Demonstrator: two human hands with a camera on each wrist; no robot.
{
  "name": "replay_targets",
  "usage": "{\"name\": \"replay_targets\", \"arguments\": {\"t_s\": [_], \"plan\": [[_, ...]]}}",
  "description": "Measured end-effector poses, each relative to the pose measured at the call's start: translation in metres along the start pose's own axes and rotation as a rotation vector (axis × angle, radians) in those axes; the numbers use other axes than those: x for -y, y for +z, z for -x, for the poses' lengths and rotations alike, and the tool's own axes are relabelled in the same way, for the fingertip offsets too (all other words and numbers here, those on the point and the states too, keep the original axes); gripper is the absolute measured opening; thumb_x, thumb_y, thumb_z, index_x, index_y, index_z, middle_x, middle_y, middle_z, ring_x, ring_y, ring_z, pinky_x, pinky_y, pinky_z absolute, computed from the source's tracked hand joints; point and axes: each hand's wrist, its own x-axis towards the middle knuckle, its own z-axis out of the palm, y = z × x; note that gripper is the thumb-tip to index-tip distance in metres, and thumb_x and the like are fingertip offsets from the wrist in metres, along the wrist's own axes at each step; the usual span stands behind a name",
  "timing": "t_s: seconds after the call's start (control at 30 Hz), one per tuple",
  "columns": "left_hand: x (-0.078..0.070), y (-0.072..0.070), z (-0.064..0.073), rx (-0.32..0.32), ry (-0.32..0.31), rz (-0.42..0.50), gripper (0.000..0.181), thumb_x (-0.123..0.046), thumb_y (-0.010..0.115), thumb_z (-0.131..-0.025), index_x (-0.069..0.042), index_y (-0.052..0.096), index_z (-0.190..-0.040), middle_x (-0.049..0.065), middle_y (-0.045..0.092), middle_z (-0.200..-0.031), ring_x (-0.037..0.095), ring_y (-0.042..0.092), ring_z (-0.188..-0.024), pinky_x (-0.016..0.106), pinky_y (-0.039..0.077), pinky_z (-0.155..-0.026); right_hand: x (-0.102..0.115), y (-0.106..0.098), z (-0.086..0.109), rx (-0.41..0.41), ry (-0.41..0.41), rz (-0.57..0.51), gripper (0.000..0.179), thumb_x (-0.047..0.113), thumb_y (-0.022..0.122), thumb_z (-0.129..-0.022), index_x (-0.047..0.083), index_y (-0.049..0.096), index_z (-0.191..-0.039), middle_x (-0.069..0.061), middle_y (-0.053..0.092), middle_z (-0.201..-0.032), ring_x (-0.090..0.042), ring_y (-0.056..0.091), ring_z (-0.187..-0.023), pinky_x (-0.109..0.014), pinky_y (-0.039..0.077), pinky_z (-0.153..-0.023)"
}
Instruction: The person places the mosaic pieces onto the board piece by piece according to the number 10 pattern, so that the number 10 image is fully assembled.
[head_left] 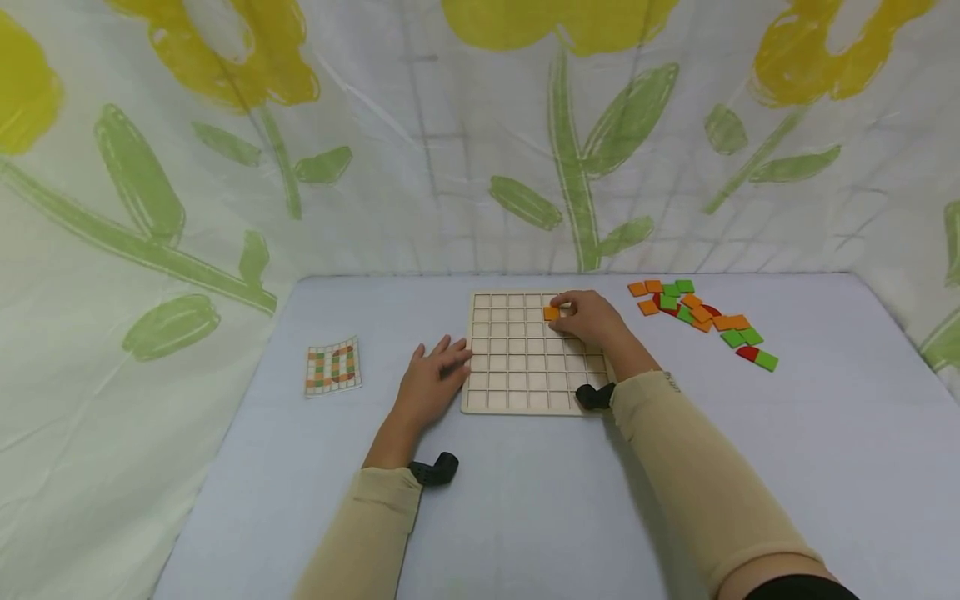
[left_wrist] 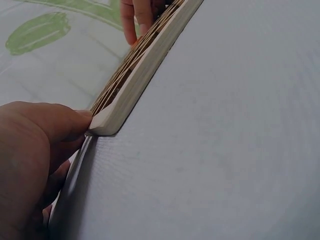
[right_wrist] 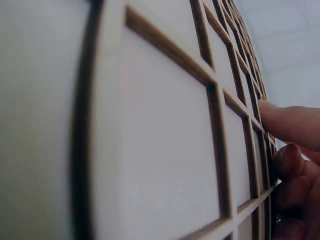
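On a table (head_left: 495,508) covered in pale white lies a wooden grid board (head_left: 517,379), flat and between the two hands; an orange tile (head_left: 552,314) sits at the fifth column from the left in the second row from the far edge, though whether it lies fully down in its square I cannot tell; the right hand (head_left: 596,323) reaches over the board and pinches this tile, forefinger on its far side and thumb on its near side; how the other fingers of that hand are bent is partly hidden, but the right wrist view shows them tucked beneath, close to the grid.

The left hand (head_left: 429,386) rests at the board's left side, fingers loosely spread and slightly bent, the nearest ones appearing to touch its edge; it grips no tile.

To the right of the board, well apart from the left hand, loose pieces lie in a scattered, partly overlapping band; orange tiles (head_left: 637,289), green tiles (head_left: 767,360) and red pieces (head_left: 747,353) are mixed there; left of the left hand lies a small card (head_left: 333,367) printed with a coloured grid; behind the table hangs a white cloth (head_left: 360,233) with yellow flowers and green leaves.
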Motion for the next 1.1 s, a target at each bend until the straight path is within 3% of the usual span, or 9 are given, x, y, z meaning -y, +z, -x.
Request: {"name": "replay_targets", "arguments": {"t_s": [0.17, 0.27, 0.5, 0.63, 0.73, 0.9, 1.1], "plan": [[0.001, 0.001, 0.0, 0.001, 0.008, 0.01, 0.034, -0.026, 0.063, -0.097, -0.015, 0.066, -0.129, -0.004, 0.054, -0.144, 0.018, 0.036, -0.145, 0.044, 0.006, -0.127, -0.011, -0.009, 0.001, 0.022, -0.029, -0.086, 0.051, 0.032, 0.066, -0.094, 0.019, 0.053, -0.141, -0.012, 0.062, -0.096, -0.024, 0.055, -0.076, -0.032, 0.045, -0.062], [0.002, 0.002, 0.001, 0.011, 0.0, 0.013, 0.035, -0.027, 0.062, -0.097, -0.016, 0.066, -0.13, -0.005, 0.053, -0.145, 0.017, 0.035, -0.145, 0.044, 0.005, -0.127, -0.02, -0.025, 0.006, 0.012, -0.014, -0.09, 0.049, 0.034, 0.064, -0.096, 0.019, 0.053, -0.141, -0.01, 0.064, -0.097, -0.023, 0.057, -0.077, -0.031, 0.047, -0.063], [0.004, 0.0, 0.0, 0.009, 0.015, -0.003, 0.036, -0.028, 0.062, -0.098, -0.016, 0.065, -0.131, -0.005, 0.052, -0.146, 0.017, 0.034, -0.146, 0.043, 0.005, -0.127, -0.048, -0.078, 0.022, -0.107, 0.023, -0.002, 0.047, 0.034, 0.063, -0.096, 0.011, 0.058, -0.136, -0.02, 0.062, -0.113, -0.032, 0.059, -0.09, -0.036, 0.05, -0.071], [0.003, 0.0, 0.0, 0.009, 0.018, 0.005, 0.036, -0.028, 0.062, -0.098, -0.016, 0.064, -0.131, -0.005, 0.052, -0.146, 0.017, 0.034, -0.146, 0.043, 0.004, -0.127, -0.07, -0.096, 0.031, -0.12, 0.085, 0.099, 0.045, 0.033, 0.062, -0.096, 0.009, 0.058, -0.135, -0.022, 0.058, -0.118, -0.033, 0.056, -0.096, -0.04, 0.048, -0.076], [0.002, 0.0, 0.0, 0.012, 0.005, 0.012, 0.035, -0.027, 0.062, -0.098, -0.016, 0.065, -0.131, -0.006, 0.052, -0.146, 0.016, 0.033, -0.146, 0.042, 0.004, -0.127, -0.084, -0.101, 0.031, -0.101, 0.113, 0.188, 0.043, 0.027, 0.061, -0.096, 0.004, 0.059, -0.132, -0.026, 0.056, -0.116, -0.035, 0.052, -0.095, -0.045, 0.047, -0.077], [0.0, 0.0, 0.001, 0.015, -0.012, 0.015, 0.035, -0.027, 0.062, -0.098, -0.017, 0.065, -0.13, -0.007, 0.052, -0.145, 0.016, 0.033, -0.146, 0.041, 0.004, -0.127, -0.096, -0.102, 0.028, -0.057, 0.117, 0.252, 0.043, 0.018, 0.058, -0.093, -0.004, 0.059, -0.13, -0.033, 0.045, -0.125, -0.042, 0.044, -0.106, -0.058, 0.044, -0.091], [0.0, -0.001, 0.0, 0.012, -0.022, 0.012, 0.035, -0.027, 0.062, -0.097, -0.018, 0.065, -0.13, -0.009, 0.052, -0.145, 0.013, 0.032, -0.146, 0.039, 0.003, -0.127, -0.09, -0.101, 0.026, -0.051, 0.159, 0.235, 0.044, 0.017, 0.059, -0.09, -0.005, 0.059, -0.128, -0.029, 0.054, -0.121, -0.037, 0.05, -0.096, -0.049, 0.048, -0.082]]}}
